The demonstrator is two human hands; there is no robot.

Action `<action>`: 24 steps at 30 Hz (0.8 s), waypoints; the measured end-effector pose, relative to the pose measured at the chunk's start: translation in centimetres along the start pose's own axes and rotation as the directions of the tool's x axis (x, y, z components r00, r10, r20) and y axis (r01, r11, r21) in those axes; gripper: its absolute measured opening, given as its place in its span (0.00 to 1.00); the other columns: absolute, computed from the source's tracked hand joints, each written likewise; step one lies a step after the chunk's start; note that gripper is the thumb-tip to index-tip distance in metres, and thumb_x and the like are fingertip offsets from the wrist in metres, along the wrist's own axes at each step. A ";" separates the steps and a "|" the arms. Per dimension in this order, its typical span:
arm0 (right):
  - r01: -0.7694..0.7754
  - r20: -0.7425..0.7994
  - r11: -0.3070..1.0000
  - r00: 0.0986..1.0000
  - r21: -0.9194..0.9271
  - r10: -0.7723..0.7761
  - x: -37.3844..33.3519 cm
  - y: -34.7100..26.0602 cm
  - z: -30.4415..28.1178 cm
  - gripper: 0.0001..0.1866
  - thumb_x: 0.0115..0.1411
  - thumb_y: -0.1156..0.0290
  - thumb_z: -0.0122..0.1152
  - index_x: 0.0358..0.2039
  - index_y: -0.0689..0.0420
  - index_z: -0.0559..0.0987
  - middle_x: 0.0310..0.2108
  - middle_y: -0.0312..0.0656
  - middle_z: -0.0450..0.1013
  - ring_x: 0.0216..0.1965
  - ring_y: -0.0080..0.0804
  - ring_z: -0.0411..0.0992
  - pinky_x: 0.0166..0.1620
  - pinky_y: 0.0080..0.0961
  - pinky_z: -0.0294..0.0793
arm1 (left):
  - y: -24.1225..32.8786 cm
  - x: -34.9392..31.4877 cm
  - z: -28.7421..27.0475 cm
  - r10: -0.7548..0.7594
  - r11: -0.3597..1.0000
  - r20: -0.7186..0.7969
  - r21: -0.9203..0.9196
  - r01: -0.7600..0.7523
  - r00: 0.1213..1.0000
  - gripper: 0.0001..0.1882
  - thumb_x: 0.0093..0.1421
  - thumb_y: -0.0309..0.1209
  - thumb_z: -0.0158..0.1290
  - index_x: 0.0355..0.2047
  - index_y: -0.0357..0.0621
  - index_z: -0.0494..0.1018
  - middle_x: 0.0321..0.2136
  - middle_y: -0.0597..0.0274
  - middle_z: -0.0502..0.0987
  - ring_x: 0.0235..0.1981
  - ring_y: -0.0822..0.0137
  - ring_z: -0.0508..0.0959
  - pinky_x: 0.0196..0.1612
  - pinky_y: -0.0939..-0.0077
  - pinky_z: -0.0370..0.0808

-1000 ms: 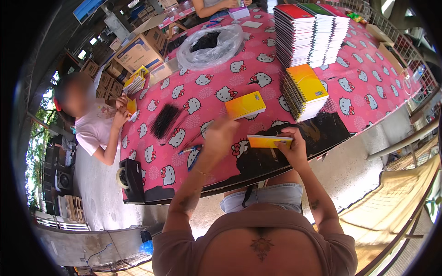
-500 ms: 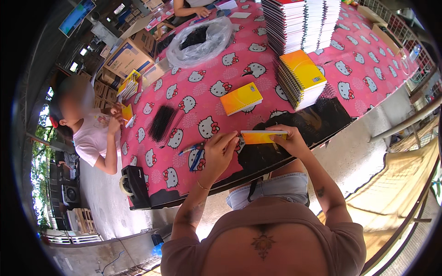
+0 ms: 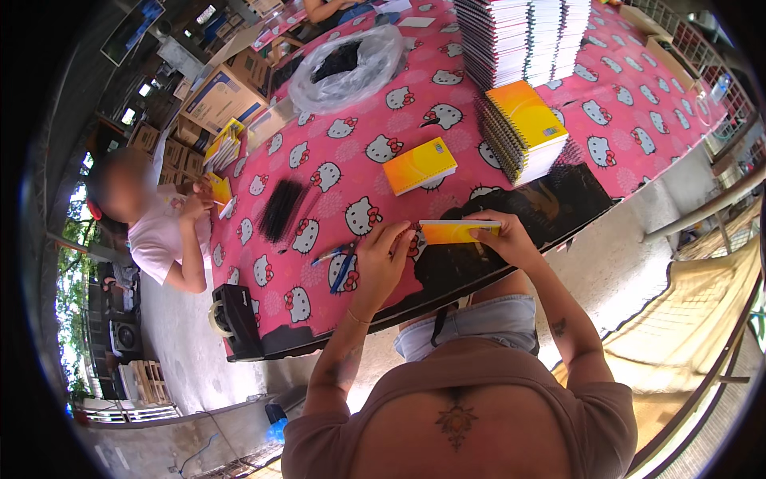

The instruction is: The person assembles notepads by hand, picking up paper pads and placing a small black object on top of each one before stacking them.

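My right hand (image 3: pixel 511 239) grips a small yellow and orange notebook (image 3: pixel 451 232) by its right end, thumb on the cover. It is held almost edge-on, its white page edges upward, over the table's near edge. My left hand (image 3: pixel 381 259) is at its left end, fingers bent together; what they pinch is hidden. Blue handles, like those of pliers (image 3: pixel 343 273), stick out left of that hand; whether I hold them I cannot tell. Beyond lies another yellow spiral notebook (image 3: pixel 420 166). To its right stands a stack of yellow spiral notebooks (image 3: pixel 524 132).
Tall stacks of spiral notebooks (image 3: pixel 523 40) stand at the back. A bundle of black binding coils (image 3: pixel 283 210) and a tape dispenser (image 3: pixel 233 322) lie left on the pink table cover (image 3: pixel 335 191). Beyond is a plastic bag (image 3: pixel 349 64). A co-worker (image 3: pixel 171 231) handles a notebook at left.
My hands and the notebook stay nearly in place; its cover is tilted slightly more into view. The view has shifted a little.
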State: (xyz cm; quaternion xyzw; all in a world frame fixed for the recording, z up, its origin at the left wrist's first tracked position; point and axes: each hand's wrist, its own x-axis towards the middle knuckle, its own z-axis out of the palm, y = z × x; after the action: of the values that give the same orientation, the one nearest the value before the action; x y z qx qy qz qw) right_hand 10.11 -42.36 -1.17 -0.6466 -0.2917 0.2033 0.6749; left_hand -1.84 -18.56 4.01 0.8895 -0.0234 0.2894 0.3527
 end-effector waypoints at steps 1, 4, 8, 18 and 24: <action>-0.048 0.011 0.999 0.999 0.016 0.048 0.0 -0.1 -0.1 0.13 0.63 0.79 0.63 0.48 0.65 0.81 0.42 0.38 0.80 0.44 0.20 0.75 0.49 0.19 0.74 | -0.1 0.1 -0.1 -0.003 1.000 0.022 -0.006 0.003 1.000 0.09 0.59 0.22 0.62 0.40 0.35 0.79 0.32 0.54 0.79 0.28 0.65 0.81 0.32 0.77 0.77; -0.049 0.015 0.999 0.999 0.013 0.048 -0.1 -0.2 0.0 0.13 0.63 0.79 0.63 0.48 0.65 0.81 0.42 0.38 0.80 0.44 0.20 0.75 0.50 0.19 0.74 | -0.1 0.2 -0.6 -0.024 1.000 0.040 -0.010 0.025 0.999 0.09 0.59 0.22 0.62 0.40 0.35 0.79 0.32 0.54 0.79 0.29 0.65 0.81 0.32 0.77 0.77; -0.030 0.042 0.999 0.999 0.024 0.029 -0.1 0.0 -0.3 0.13 0.63 0.80 0.62 0.48 0.65 0.81 0.42 0.39 0.80 0.44 0.21 0.75 0.50 0.19 0.74 | -0.5 0.4 -0.4 -0.025 0.999 0.104 -0.033 0.028 0.994 0.10 0.60 0.24 0.62 0.42 0.36 0.78 0.33 0.53 0.80 0.31 0.62 0.82 0.31 0.74 0.77; 0.033 0.026 0.999 0.999 -0.017 -0.032 -0.6 -0.1 0.1 0.13 0.63 0.80 0.60 0.48 0.61 0.82 0.30 0.35 0.77 0.28 0.16 0.71 0.34 0.17 0.72 | 0.3 2.6 -0.5 0.156 0.987 0.280 -0.017 -0.157 0.947 0.12 0.62 0.25 0.58 0.47 0.41 0.76 0.32 0.55 0.77 0.31 0.58 0.80 0.33 0.70 0.77; 0.063 -0.035 0.996 0.997 -0.062 -0.066 -1.6 -0.8 0.8 0.12 0.64 0.78 0.61 0.48 0.60 0.82 0.32 0.36 0.79 0.28 0.16 0.71 0.32 0.18 0.73 | -0.1 3.1 -0.6 0.187 0.940 0.342 0.212 -0.269 0.921 0.21 0.62 0.36 0.59 0.54 0.43 0.72 0.45 0.51 0.73 0.42 0.51 0.76 0.46 0.58 0.74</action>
State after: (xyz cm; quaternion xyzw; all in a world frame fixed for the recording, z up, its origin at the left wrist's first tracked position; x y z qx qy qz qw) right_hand 8.31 -42.83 -0.62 -0.6608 -0.3060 0.1604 0.6663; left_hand 0.48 -17.55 5.98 0.9532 -0.1465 0.1829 0.1908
